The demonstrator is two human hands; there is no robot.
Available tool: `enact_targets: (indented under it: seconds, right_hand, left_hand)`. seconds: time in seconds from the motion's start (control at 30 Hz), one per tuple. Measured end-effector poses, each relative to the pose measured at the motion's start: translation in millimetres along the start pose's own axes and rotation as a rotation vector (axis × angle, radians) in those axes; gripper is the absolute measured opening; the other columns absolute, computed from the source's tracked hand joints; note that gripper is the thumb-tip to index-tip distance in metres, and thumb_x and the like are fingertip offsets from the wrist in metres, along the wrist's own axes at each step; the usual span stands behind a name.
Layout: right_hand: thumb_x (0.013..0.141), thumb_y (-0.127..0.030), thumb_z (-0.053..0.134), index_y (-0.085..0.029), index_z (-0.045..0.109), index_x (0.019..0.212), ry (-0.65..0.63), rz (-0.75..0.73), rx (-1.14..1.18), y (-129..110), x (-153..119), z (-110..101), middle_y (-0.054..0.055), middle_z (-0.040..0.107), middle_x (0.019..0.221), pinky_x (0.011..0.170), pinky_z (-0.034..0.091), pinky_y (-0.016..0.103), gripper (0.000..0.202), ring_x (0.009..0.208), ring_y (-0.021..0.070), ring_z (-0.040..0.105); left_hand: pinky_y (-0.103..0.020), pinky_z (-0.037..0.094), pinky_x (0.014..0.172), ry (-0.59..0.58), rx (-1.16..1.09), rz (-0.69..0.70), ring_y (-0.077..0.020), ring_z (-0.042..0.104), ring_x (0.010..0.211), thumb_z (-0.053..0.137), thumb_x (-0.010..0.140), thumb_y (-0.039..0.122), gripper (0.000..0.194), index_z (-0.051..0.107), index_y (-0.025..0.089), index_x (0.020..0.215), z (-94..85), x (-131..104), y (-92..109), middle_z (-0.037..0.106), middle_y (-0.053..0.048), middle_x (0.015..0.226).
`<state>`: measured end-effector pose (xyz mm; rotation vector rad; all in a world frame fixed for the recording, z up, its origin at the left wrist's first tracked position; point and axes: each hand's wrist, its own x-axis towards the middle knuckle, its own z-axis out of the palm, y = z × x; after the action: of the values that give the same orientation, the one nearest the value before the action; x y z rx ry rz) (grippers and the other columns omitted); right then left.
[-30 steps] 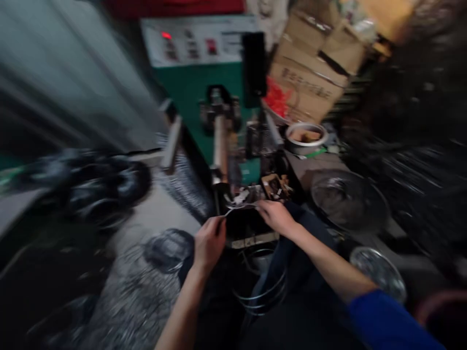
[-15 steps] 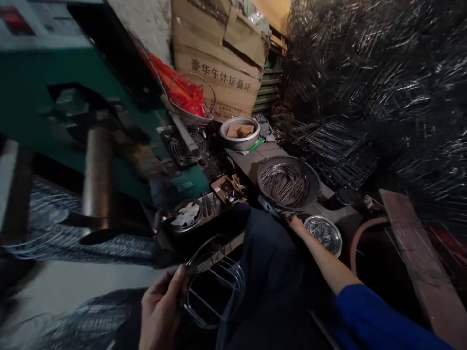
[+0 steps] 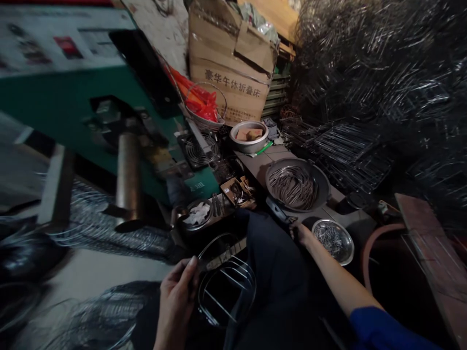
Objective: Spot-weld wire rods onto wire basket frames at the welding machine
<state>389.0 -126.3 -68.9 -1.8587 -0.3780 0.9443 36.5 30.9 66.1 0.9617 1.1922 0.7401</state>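
Observation:
My left hand [image 3: 178, 287] is closed on the rim of a round wire rack [image 3: 226, 294], a steel ring with several parallel bars across it. The rack is held tilted over my dark trousers. My right hand [image 3: 301, 233] reaches forward to the end of the dark pan's handle [image 3: 279, 211], and its shadowed fingers look closed around it. That pan [image 3: 323, 194] stands on the bench, with a coil of bent metal wires [image 3: 294, 187] in it. Right beside my right forearm is a steel bowl [image 3: 348, 257] of small metal pieces.
A green machine [image 3: 65, 97] with a metal cylinder [image 3: 128, 180] stands at left. Wire bundles [image 3: 109, 243] lie below it. A cardboard box [image 3: 229, 68], a pale basin [image 3: 268, 130] and a small parts box [image 3: 231, 187] are ahead. Tangled wire frames [image 3: 365, 73] pile high at right, above a reddish tub [image 3: 368, 248].
The whole view has shifted, so most things sit further right. My left hand and the wire rack have moved slightly right with it. Both hands keep their hold.

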Motion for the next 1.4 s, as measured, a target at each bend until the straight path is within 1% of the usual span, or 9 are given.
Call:
enact_targets:
  seconds: [0.13,0.3,0.4,0.53,0.67,0.77,0.93,1.17,1.4]
  right_hand:
    - [0.084,-0.026,0.050,-0.020,0.060,0.082,-0.034,0.057,0.095,-14,-30,-10,0.002,0.061,0.064,0.054,0.053,0.028,0.012,0.060,0.0174,0.062]
    - [0.070,-0.027,0.064,-0.022,0.067,0.104,-0.231,-0.083,0.232,-66,-72,-11,0.003,0.069,0.091,0.051,0.047,0.023,0.034,0.058,0.0127,0.054]
    - [0.081,-0.038,0.069,-0.020,0.070,0.106,-0.497,-0.144,0.173,-95,-95,14,0.006,0.070,0.097,0.048,0.043,0.021,0.030,0.065,0.0135,0.057]
    - [0.084,-0.045,0.070,-0.020,0.070,0.110,-0.741,-0.097,0.118,-98,-115,64,0.009,0.068,0.110,0.073,0.058,0.031,0.035,0.097,0.0230,0.063]
    - [0.074,-0.054,0.076,-0.019,0.068,0.104,-0.751,-0.083,0.029,-82,-115,102,0.009,0.066,0.105,0.070,0.060,0.037,0.047,0.093,0.0249,0.062]
    - [0.079,-0.056,0.070,-0.019,0.066,0.099,-0.740,-0.198,-0.035,-81,-111,117,0.008,0.066,0.100,0.069,0.059,0.035,0.043,0.089,0.0244,0.063]
    - [0.091,-0.048,0.059,-0.021,0.063,0.105,-0.670,-0.442,-0.118,-87,-110,130,0.008,0.069,0.105,0.097,0.049,0.039,0.030,0.104,0.0258,0.063]
    - [0.087,-0.050,0.066,-0.020,0.062,0.108,-0.869,-0.325,-0.105,-85,-111,130,0.003,0.066,0.099,0.090,0.049,0.035,0.037,0.093,0.0213,0.061]
    - [0.085,-0.060,0.066,-0.018,0.059,0.094,-0.813,-0.304,-0.124,-85,-121,114,-0.001,0.056,0.080,0.071,0.046,0.029,0.044,0.073,0.0145,0.050]
  left_hand:
    - [-0.011,0.020,0.032,-0.020,-0.016,-0.025,-0.0018,0.027,0.035,0.085,0.065,0.055,0.048,0.059,0.016,0.076,-3.9,0,0,0.042,0.009,0.047]
    - [-0.013,0.019,0.031,-0.020,-0.011,-0.009,-0.0020,0.027,0.034,0.083,0.067,0.057,0.049,0.058,0.016,0.074,0.7,-9,0,0.042,0.009,0.046]
    - [-0.014,0.018,0.032,-0.030,0.000,0.013,-0.0025,0.028,0.034,0.080,0.069,0.058,0.048,0.060,0.015,0.074,6.5,-14,-1,0.043,0.008,0.045]
    - [-0.015,0.017,0.033,-0.041,-0.025,0.051,-0.0025,0.026,0.034,0.075,0.075,0.057,0.045,0.062,0.014,0.074,7.6,-14,-3,0.043,0.008,0.045]
    - [-0.016,0.017,0.033,-0.017,-0.059,0.058,-0.0029,0.026,0.034,0.075,0.076,0.054,0.042,0.061,0.015,0.074,5.8,-16,-6,0.043,0.008,0.045]
    - [-0.015,0.016,0.033,-0.025,-0.070,0.059,-0.0029,0.025,0.035,0.075,0.076,0.053,0.041,0.061,0.014,0.074,6.6,-17,-9,0.044,0.008,0.045]
    - [-0.016,0.017,0.034,-0.057,-0.069,0.071,-0.0032,0.026,0.036,0.073,0.080,0.052,0.040,0.062,0.014,0.074,7.5,-16,-12,0.043,0.007,0.045]
    - [-0.017,0.018,0.033,-0.074,-0.055,0.054,-0.0040,0.025,0.036,0.072,0.080,0.056,0.043,0.062,0.015,0.075,7.7,-28,-17,0.043,0.007,0.046]
    - [-0.016,0.017,0.038,-0.070,-0.037,0.052,-0.0030,0.024,0.040,0.071,0.081,0.057,0.044,0.065,0.013,0.076,14.3,-37,-20,0.041,0.007,0.047]
